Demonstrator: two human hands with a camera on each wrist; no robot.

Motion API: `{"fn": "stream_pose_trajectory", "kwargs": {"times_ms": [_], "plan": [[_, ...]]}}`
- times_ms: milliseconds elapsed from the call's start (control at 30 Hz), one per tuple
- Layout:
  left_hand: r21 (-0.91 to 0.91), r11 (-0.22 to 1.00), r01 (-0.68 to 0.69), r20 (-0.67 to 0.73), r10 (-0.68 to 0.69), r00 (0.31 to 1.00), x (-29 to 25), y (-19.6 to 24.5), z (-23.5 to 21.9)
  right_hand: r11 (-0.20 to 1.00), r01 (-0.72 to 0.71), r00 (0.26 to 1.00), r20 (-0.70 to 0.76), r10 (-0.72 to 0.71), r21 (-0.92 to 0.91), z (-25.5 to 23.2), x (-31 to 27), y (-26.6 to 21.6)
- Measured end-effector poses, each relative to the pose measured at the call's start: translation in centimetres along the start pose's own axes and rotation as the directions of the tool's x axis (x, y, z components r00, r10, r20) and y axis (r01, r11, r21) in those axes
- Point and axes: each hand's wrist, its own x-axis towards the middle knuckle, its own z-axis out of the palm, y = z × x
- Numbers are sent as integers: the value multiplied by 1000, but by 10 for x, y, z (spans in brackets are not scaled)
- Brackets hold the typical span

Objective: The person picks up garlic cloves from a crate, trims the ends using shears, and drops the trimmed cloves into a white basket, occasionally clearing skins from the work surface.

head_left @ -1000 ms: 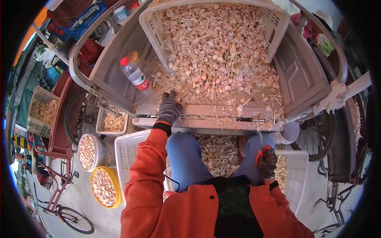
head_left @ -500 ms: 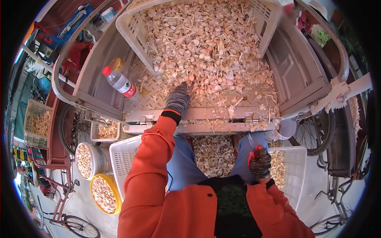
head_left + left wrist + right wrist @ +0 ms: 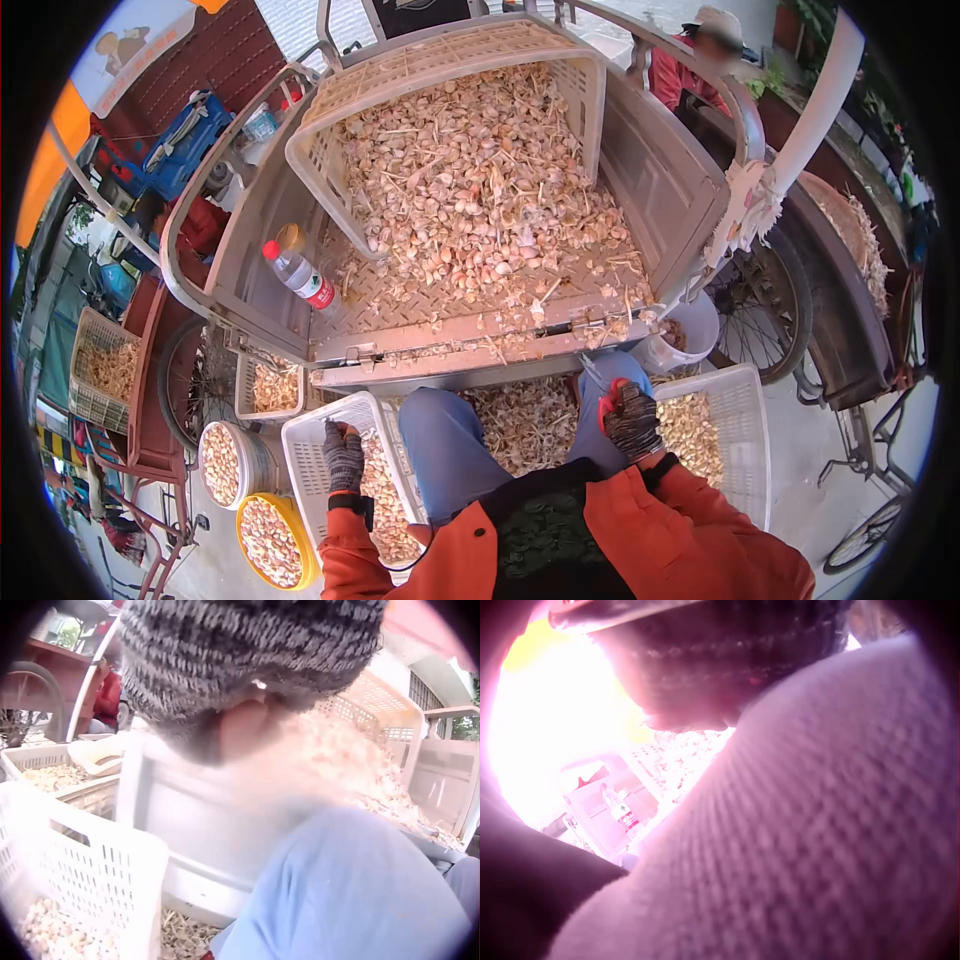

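Left hand (image 3: 343,458) over crate (image 3: 310,445) of garlic (image 3: 385,495), grip state unclear. Right hand (image 3: 630,420) on knee (image 3: 600,450), grip closed around red-handled shears (image 3: 604,392).

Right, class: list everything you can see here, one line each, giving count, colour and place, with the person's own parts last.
tipped crate: one, cream, on the cart, spilling garlic
garlic pile: one, pale pink and tan, on the cart bed
cart: one, grey metal, ahead of the knees
bottle: one, clear with red cap, on the cart's left
left crate: one, white, by the left knee, holding garlic
right crate: one, white, by the right knee, holding garlic
buckets: two, one white and one yellow, lower left, full of cloves
small bucket: one, white, by the cart's right corner
left hand: grey glove, over the left crate
right hand: dark glove, gripping a red-handled tool on the right knee
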Motion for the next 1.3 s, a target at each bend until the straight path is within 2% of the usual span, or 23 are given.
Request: {"fn": "stream_pose_trajectory", "kwargs": {"times_ms": [33,100,133,167,233,267,300,367,433,500,600,700,767,833,900,933,967,1000,1033,1100,1167,1233,1300], "plan": [[112,986,124,35,-129,991,-18,-21,-11,1000,-1,1000,-5,1,5,-2,1,0],[618,786,5,197,-162,967,-40,-73,-14,999,-13,1000,22,11,51,-2,1,-1],[675,727,122,194,-334,922,-48,-56,-16,998,35,999,-4,-34,46,2,1,4],[692,720,59,109,-185,977,-51,-49,-14,998,30,1000,-10,-29,56,6,-2,8],[556,829,-68,14,72,997,-38,28,-11,987,-70,998,10,69,143,2,-4,3],[484,845,-226,-4,261,965,-24,61,-2,987,-74,997,10,73,144,-2,-3,0],[413,825,-386,-37,439,898,-5,94,10,986,-94,995,33,90,136,-5,-1,-5],[251,749,-613,-44,641,766,33,160,47,984,-120,992,59,113,133,-5,3,-1],[25,769,-639,5,639,769,66,222,92,991,-15,1000,9,14,136,2,3,11],[-141,786,-602,111,617,779,89,286,135,991,-22,1000,7,21,134,0,4,13],[-101,784,-612,169,620,766,125,341,192,984,-77,997,14,76,161,-8,5,18],[49,782,-621,95,615,783,158,351,238,967,-171,985,26,169,190,-13,7,22],[165,734,-659,46,661,749,176,348,252,974,-176,983,77,166,145,-20,13,25],[-10,769,-639,51,639,768,188,336,258,934,-283,957,124,261,218,-26,19,29],[-274,813,-513,95,554,827,162,354,225,877,-383,922,185,341,290,-23,23,38],[-268,817,-511,92,549,831,166,346,223,676,-504,860,246,446,537,-15,27,52],[-433,800,-415,132,511,849,174,337,221,398,-569,787,335,518,720,-8,32,62],[-583,755,-301,180,481,858,176,331,218,626,-433,889,191,417,648,-4,47,62],[-584,753,-303,175,481,859,169,331,212,809,-262,961,63,271,526,-2,68,59],[-740,672,-14,291,340,894,148,341,195,826,-188,982,74,175,531,-17,119,6],[-758,651,-33,324,419,848,111,353,177,890,-70,995,-30,93,451,-3,154,-7],[-642,712,-284,280,562,778,72,348,165,786,-140,990,84,112,602,1,172,-28],[-587,684,-432,230,653,722,36,334,158,802,-132,989,27,142,582,14,168,-43]]}}
